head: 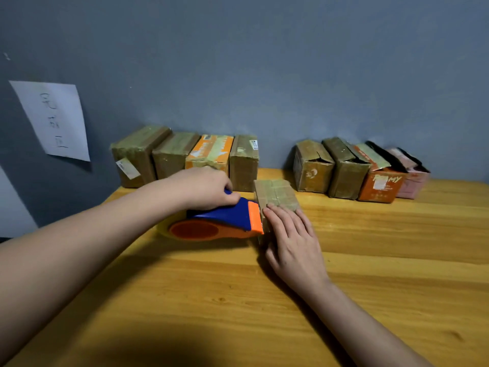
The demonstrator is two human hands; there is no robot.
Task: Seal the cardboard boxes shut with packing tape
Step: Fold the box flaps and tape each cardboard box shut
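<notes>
While the left hand (209,190) grips the tape dispenser (219,221) against a small box (275,193) mid-counter (383,247), steadied by the flat, open right hand (291,239), four taped boxes (185,157) look done and four open-flapped boxes (357,170) remain.

There is only one view, from a camera on the person's head. It looks forward and down over the wooden table (370,287), close to the forearms in the lower frame, toward the grey wall (264,62) filling the upper half.
</notes>
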